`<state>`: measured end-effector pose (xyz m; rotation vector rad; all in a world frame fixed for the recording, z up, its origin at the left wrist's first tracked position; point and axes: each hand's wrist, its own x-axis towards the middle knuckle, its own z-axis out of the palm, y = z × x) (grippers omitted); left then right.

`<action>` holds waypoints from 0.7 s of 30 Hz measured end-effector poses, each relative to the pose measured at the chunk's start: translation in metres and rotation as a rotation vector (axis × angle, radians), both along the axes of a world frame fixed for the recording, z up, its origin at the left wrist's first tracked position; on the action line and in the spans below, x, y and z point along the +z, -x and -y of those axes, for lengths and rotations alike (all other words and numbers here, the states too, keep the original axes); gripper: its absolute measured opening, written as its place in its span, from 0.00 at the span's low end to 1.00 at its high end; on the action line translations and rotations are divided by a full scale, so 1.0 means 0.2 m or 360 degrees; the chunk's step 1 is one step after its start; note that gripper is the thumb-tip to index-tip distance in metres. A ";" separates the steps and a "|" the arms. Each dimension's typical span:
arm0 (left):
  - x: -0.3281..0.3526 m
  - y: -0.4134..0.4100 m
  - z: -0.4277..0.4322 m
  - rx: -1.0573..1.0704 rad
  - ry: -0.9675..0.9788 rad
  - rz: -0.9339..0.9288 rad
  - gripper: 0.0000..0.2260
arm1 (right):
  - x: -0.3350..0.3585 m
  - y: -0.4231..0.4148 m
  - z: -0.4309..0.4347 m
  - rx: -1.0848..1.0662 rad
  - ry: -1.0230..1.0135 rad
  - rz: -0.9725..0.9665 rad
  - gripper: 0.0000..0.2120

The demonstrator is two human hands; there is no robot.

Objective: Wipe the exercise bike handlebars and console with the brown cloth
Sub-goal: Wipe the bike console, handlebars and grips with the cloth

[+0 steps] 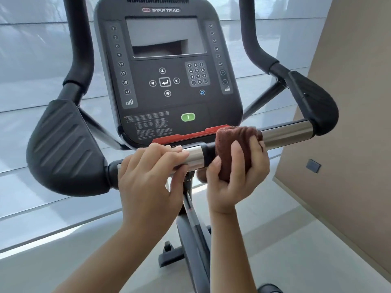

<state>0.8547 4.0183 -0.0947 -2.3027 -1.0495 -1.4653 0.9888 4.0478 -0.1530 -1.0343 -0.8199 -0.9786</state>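
Head view: exercise bike fills the frame, with a pale window blind behind it and a beige wall to the right. Console sits centre-top with a dark screen (STAR TRAC logo above it), number columns down both sides, arrow keys and a keypad below the screen.

Handlebars: chrome crossbar runs under the console, lower at the left end and higher at the right. Upright black grips rise on either side. Black ribbed pads cap both ends of the crossbar, left pad and right pad.

Left hand is on the chrome section left of centre, fingers curled over the top of the bar, grasping it.

Right hand is just beside it, right of centre, fingers and thumb clenched round the brown cloth. Cloth is bunched and wrapped over the crossbar, touching it, directly below the console's lower right corner.

Red strip runs along the console's bottom edge, its right end just beside the cloth. Green button sits above the strip.
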 end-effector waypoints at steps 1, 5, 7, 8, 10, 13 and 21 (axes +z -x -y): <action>0.00 0.00 0.00 0.0018 0.0003 0.0003 0.05 | 0.00 -0.08 0.01 -0.0066 0.0003 0.0008 0.11; 0.00 -0.01 0.01 0.0058 0.0003 0.0019 0.05 | 0.05 -0.23 0.01 -0.0029 -0.0118 -0.0318 0.14; 0.01 -0.01 0.01 0.0041 0.0035 0.0025 0.06 | 0.06 -0.20 0.01 0.0018 -0.0136 -0.0315 0.15; 0.01 -0.01 0.02 0.0028 0.0055 0.0022 0.06 | 0.06 -0.18 0.02 0.0033 -0.0087 -0.0230 0.14; 0.03 -0.01 0.03 0.0013 0.0082 -0.0010 0.06 | 0.04 -0.19 0.06 0.0065 0.0085 0.0032 0.13; 0.07 -0.05 0.04 -0.0005 0.0038 -0.0049 0.07 | 0.08 -0.39 0.13 0.0117 0.0281 0.0192 0.12; 0.19 -0.33 0.00 -0.0367 0.0450 -0.0205 0.09 | 0.31 -0.63 0.29 0.0103 0.0907 0.0076 0.16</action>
